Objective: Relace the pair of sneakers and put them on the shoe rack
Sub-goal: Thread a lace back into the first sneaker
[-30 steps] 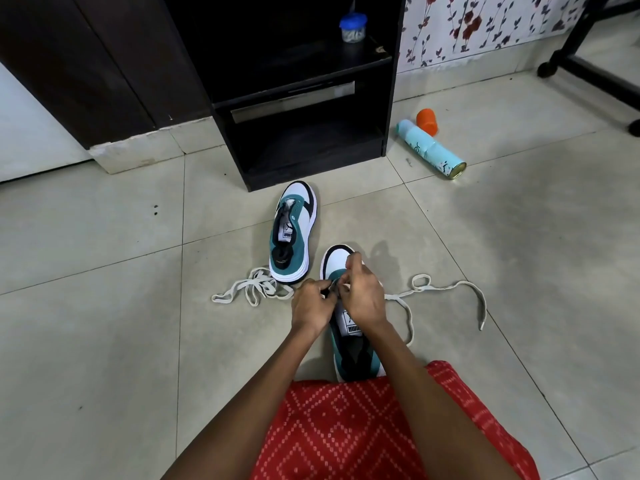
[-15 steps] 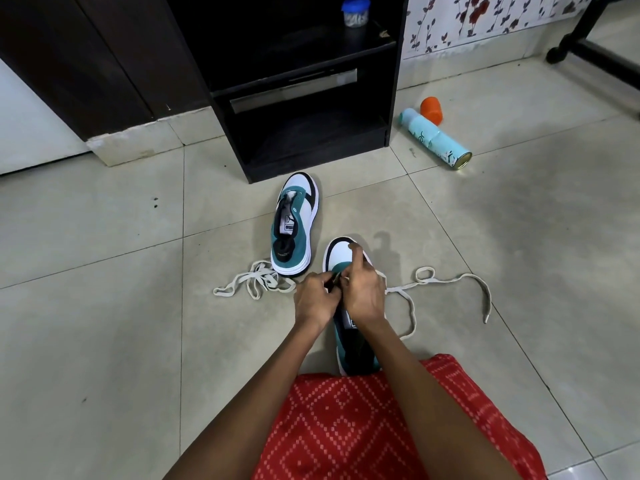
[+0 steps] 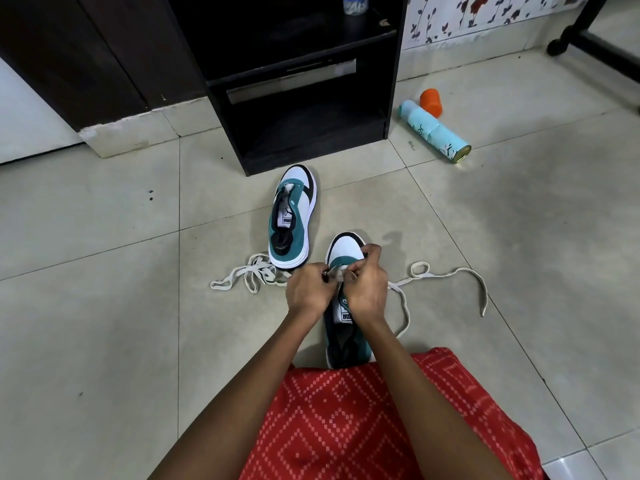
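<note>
Right, closest to us the near sneaker sat toe-out on the floor, presumably for easy threading. Our left hand and right hand both had fingers curled tight, pinching the lace near the toe; its long tail trailed right, out of the way. Beyond, the second lace lay heaped beside the unlaced far sneaker, waiting before the shoe rack

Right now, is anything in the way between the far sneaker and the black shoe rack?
No, nothing visible. The far sneaker sits toe-first right at the foot of the shoe rack. The spray can lies off to the right.
</note>
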